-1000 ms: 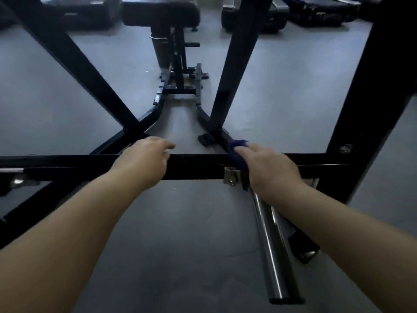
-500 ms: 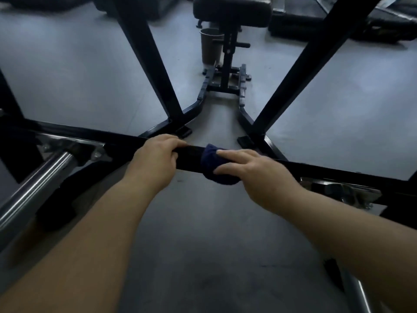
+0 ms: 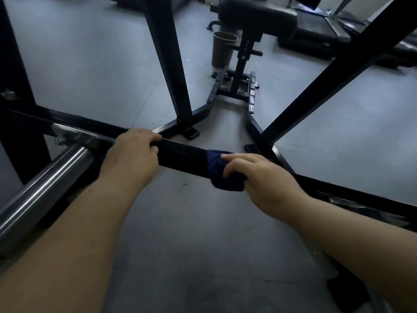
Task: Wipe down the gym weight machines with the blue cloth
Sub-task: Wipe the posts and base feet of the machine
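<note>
A black horizontal crossbar (image 3: 182, 155) of the weight machine runs across the view at hand height. My left hand (image 3: 133, 154) grips this bar from above, fingers curled over its far edge. The dark blue cloth (image 3: 217, 169) is wrapped around the bar just right of the middle. My right hand (image 3: 261, 179) holds the cloth against the bar, with the fingers curled over it.
A chrome bar (image 3: 42, 188) juts toward me at the left. Black slanted frame posts (image 3: 169, 59) rise behind the crossbar. Beyond them stand a padded seat (image 3: 257, 16) on a black base and a brown cup (image 3: 223, 48). Grey floor (image 3: 191, 245) lies below.
My right hand has slid the cloth leftward along the crossbar, toward my left hand. The view has swung right and tilted, so the chrome bar now lies at the left.
</note>
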